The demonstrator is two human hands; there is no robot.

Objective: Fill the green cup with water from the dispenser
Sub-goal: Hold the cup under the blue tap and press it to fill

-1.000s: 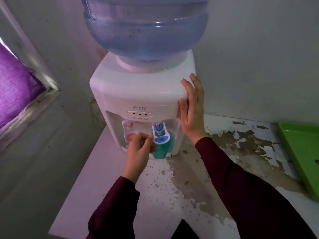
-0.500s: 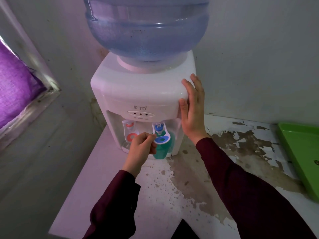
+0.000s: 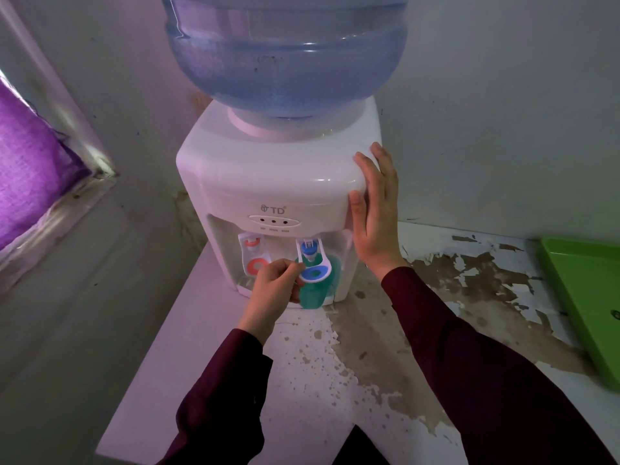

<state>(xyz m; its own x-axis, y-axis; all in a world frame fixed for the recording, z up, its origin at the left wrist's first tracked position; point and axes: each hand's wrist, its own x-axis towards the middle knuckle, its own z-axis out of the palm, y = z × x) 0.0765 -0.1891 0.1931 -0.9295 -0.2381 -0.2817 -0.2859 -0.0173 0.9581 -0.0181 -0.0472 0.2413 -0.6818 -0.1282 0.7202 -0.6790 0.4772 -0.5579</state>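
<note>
Still same | L hand (image 3: 273,286) grip on green cup (image 3: 313,295) | R hand (image 3: 375,213) flat on dispenser (image 3: 268,182)

Your green cup (image 3: 313,292) stands upright under the blue tap (image 3: 310,253) in the white dispenser (image 3: 271,182), bottle (image 3: 285,52) on top.

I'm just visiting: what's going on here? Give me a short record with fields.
setting: white dispenser with water bottle on a worn table
cup: green, under the blue tap
left hand: pinching the blue tap's lever, beside the cup
right hand: flat against the dispenser's side
water level in cup: cannot tell
other: red tap, green tray at right
</note>
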